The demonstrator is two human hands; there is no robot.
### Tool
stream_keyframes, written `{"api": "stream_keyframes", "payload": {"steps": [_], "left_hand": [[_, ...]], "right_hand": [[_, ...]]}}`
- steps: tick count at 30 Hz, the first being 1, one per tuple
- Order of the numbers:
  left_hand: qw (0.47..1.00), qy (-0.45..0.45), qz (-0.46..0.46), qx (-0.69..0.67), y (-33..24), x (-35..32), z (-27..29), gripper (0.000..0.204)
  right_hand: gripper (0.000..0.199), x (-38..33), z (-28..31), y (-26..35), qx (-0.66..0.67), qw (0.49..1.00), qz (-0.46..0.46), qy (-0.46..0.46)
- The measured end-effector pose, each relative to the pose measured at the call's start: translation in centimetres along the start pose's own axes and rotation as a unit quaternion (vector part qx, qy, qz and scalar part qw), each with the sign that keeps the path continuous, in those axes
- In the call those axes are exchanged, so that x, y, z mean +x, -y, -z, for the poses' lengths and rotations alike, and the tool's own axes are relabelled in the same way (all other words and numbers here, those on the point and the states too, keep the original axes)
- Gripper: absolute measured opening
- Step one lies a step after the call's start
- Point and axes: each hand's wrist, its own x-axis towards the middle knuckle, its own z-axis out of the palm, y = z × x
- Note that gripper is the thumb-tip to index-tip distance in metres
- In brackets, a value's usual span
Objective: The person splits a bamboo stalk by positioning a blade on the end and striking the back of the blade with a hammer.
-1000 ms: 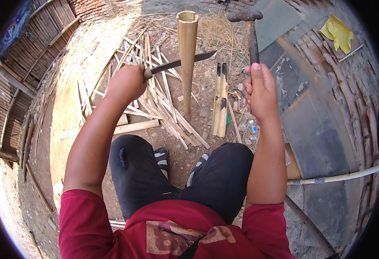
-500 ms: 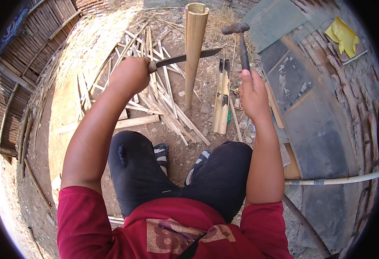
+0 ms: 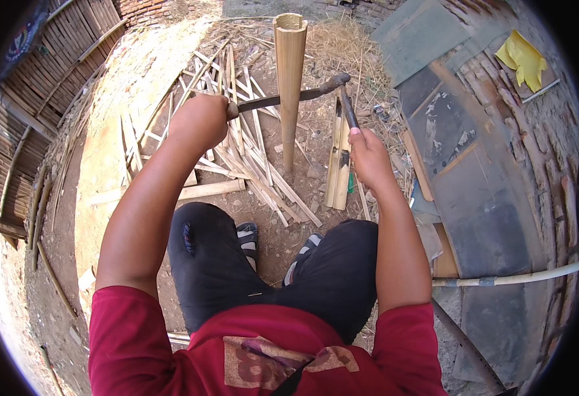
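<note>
Left hand [image 3: 200, 122]: your fist round the knife [image 3: 261, 103]
Right hand [image 3: 372, 158]: your fingers wrap the hammer [image 3: 349, 111]
Bamboo tube [image 3: 289, 69]: upright, upper centre
Ground [image 3: 269, 234]: brown dirt, strips [image 3: 257, 170] strewn mid-frame
Yard: slatted wall [image 3: 71, 53] upper left, dark panels [image 3: 494, 198] right

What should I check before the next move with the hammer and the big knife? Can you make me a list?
1. Knife held by its handle in the left hand: ok.
2. Hammer held by its handle in the right hand: ok.
3. Bamboo pole standing roughly upright: ok.
4. Hammer head touching the knife's tip: cannot tell; they overlap in this view.
5. Nothing loose beside the pole: not ok; split bamboo strips lie close by.
</note>
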Motion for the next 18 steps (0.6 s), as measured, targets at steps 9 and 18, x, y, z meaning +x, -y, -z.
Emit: {"api": "stream_keyframes", "payload": {"steps": [9, 18], "left_hand": [[1.0, -0.014, 0.003, -0.009, 0.2, -0.2, -1.1, 0.027], [0.999, 0.032, 0.029, -0.008, -0.1, -0.5, -1.1, 0.033]], "right_hand": [[0.045, -1.0, 1.4, 4.1, 0.098, 0.994, 0.034, -0.018], [0.043, -1.0, 3.6, 6.2, 0.144, 0.99, -0.006, 0.001]]}}
